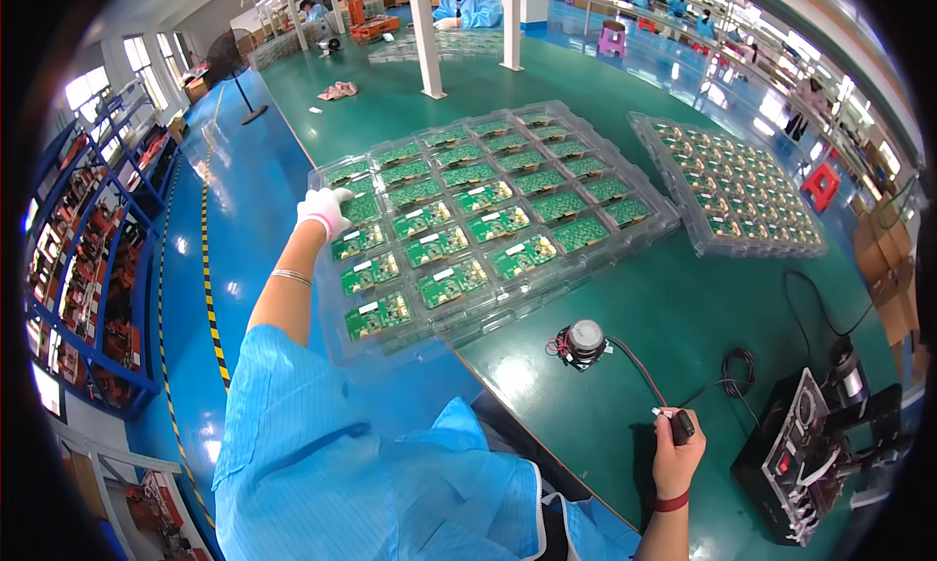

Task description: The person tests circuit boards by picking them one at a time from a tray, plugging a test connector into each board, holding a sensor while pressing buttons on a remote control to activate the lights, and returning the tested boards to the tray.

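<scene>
A clear plastic tray (625, 249) of green circuit boards lies on the green table in front of me, its near left corner jutting past the table edge. My left hand (325, 212), in a white glove, is at the tray's left side, with fingers and thumb closed about the edge of one circuit board (360, 208). Boards in the nearer left cells show parts and white labels; the others look plainer. Low at the right, my bare right hand (678, 454) grips a black handheld piece (683, 426) with a small white connector at its tip. A red-and-black cable runs nearby toward a round silver-topped device (586, 339).
Another board-filled tray (703, 220) lies at the right. Nearer stands an open black device (795, 454) with exposed wiring, beside a coiled black cable (739, 371). White posts (427, 44) rise from the table. A co-worker in blue (473, 5) sits at the far end.
</scene>
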### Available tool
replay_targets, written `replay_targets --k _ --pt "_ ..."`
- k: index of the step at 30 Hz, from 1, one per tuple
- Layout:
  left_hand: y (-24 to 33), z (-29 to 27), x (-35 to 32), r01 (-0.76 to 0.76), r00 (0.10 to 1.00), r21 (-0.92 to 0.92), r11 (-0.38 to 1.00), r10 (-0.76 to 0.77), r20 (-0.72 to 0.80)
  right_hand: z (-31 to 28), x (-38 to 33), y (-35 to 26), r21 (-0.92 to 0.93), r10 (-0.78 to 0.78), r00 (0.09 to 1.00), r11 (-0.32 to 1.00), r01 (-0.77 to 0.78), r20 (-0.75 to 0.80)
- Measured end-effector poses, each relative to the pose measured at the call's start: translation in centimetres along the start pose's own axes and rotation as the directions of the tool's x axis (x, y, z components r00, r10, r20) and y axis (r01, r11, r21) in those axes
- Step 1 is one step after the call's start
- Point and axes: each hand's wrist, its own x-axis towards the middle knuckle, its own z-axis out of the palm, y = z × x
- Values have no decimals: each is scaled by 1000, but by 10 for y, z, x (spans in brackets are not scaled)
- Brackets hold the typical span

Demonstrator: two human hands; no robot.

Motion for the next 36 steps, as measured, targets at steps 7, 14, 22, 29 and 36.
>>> replay_targets --k 7,14,22,29,36 --pt "-1 -9 -66 -355 823 -428 831 60 -565 25 35 -15 -76 -142 984 986 151 109" --pt "131 -11 -182 -124 780 -980 -157 595 -194 67 84 -40 36 -348 912 936 349 216" --pt "180 27 -214 19 889 -949 -315 439 -128 131 112 -71 255 -427 838 900 354 340" --pt "184 39 -208 14 901 -928 -372 408 -150 131 119 -87 215 -488 764 873 438 422" --pt "180 37 -207 -218 912 -971 -95 335 -237 131 123 -94 168 -545 715 831 530 439"
